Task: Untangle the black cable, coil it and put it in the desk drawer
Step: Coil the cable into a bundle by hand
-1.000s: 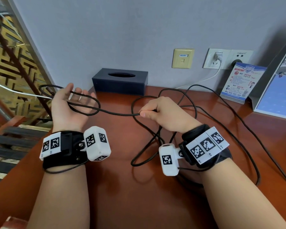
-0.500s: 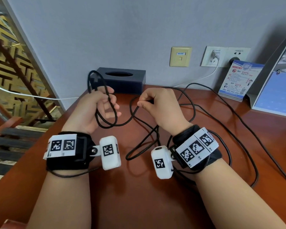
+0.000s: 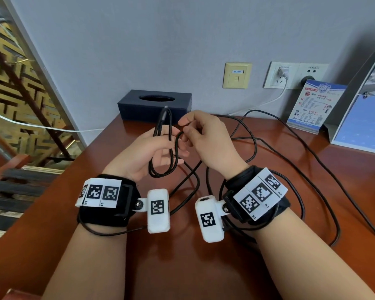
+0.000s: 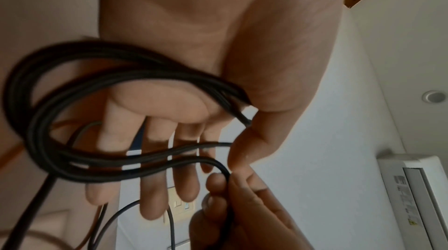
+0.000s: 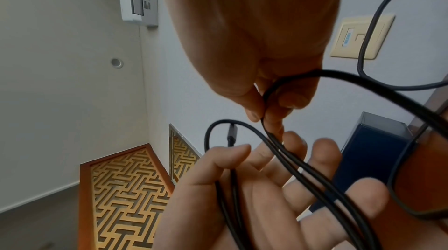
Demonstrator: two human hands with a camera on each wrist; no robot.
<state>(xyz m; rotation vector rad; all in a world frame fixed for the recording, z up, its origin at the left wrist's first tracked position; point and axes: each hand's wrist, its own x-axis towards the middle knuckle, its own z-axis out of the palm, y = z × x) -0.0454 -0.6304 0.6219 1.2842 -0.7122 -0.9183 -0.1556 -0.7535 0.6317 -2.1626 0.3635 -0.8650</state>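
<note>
A: How far along is it, starting from the big picture?

B: Most of the long thin black cable (image 3: pixel 256 148) lies in loose crossing loops on the reddish-brown wooden counter (image 3: pixel 312 191), so I judge the untangling is only partly done. A few turns are gathered over the left hand (image 3: pixel 152 152), with the plug end sticking up above them. No drawer is in view, so stowing remains.

A: And the hands?

B: Both are raised above the counter, close together in front of the dark blue tissue box (image 3: pixel 154 103). The left hand is palm up, fingers (image 4: pixel 155 187) spread and nearly straight, thumb bent over the gathered turns to keep them. The right hand (image 3: pixel 206 139) pinches the strand between thumb and forefinger, just beside the left fingertips, apparently laying on another turn
</note>
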